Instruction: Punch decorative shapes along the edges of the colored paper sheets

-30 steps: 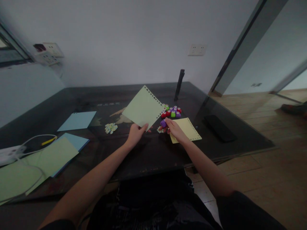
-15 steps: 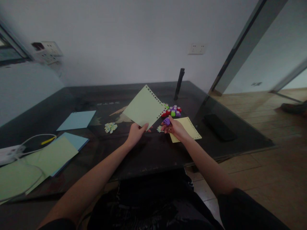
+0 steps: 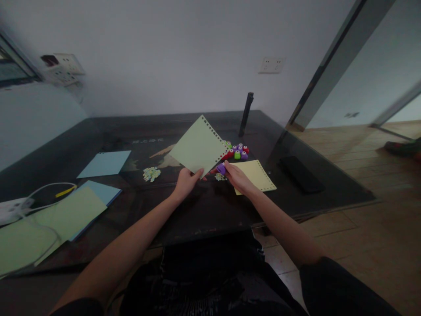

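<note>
My left hand (image 3: pixel 187 181) pinches the bottom corner of a pale green sheet of paper (image 3: pixel 195 147), held tilted above the table. Small punched shapes run along its upper right edge, with a few on the lower right edge. In my right hand (image 3: pixel 237 176) is a small purple craft punch (image 3: pixel 221 168), close to the sheet's lower right edge; whether it touches the paper I cannot tell. Below it lies a small pile of paper cutouts (image 3: pixel 219 177). A yellow sheet (image 3: pixel 256 173) with punched edges lies partly under my right hand. Behind, several coloured craft punches (image 3: pixel 237 153) stand grouped together.
Another pile of cutouts (image 3: pixel 151 174) sits left of my left hand. Blue paper (image 3: pixel 105 163) and green sheets (image 3: pixel 75 210) lie at the left, beside a power strip (image 3: pixel 15 211) with a white cable. A black phone-like slab (image 3: pixel 301 174) and an upright black post (image 3: pixel 246 115) are at the right.
My right hand has moved left with the purple punch and turned it toward the sheet's lower right edge. The left hand and sheet have hardly moved.
</note>
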{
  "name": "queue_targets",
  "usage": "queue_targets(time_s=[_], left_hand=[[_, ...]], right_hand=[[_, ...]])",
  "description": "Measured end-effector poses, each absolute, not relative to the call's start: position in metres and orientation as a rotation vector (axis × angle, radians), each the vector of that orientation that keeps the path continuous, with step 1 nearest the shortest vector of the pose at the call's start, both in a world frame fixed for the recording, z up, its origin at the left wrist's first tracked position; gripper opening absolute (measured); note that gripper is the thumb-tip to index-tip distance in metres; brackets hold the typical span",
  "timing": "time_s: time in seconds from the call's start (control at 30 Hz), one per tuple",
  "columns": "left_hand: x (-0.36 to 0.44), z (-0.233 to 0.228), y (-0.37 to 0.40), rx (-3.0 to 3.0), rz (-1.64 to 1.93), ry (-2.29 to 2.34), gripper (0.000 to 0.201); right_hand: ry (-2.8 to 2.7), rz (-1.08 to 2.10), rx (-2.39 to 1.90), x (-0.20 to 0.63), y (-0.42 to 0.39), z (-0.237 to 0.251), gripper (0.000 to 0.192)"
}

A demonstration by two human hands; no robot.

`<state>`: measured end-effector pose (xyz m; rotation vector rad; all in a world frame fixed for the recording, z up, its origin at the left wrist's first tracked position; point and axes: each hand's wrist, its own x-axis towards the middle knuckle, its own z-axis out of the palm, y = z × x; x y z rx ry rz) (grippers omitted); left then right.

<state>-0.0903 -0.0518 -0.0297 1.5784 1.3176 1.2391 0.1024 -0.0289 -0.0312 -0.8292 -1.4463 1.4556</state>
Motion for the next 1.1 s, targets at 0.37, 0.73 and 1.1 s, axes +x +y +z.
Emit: queue_targets(time_s=[0.37,0.73,1.1], left_hand=[[-0.091,-0.032,-0.051,1.533,1.241,1.296,0.033],[-0.096,-0.034,-0.050,1.569,1.248,1.353,0.037],[-0.098,-0.032,-0.050,1.477,1.275,1.357,0.035]], right_hand=[[-1.224,1.396,-0.875,0.110,-0.027,-0.022,0.036],[-1.226,1.320,-0.859,0.114,-0.030,-0.018,0.037],[-1.174,1.144,-0.849,0.138,-0.015,0.016,0.038]])
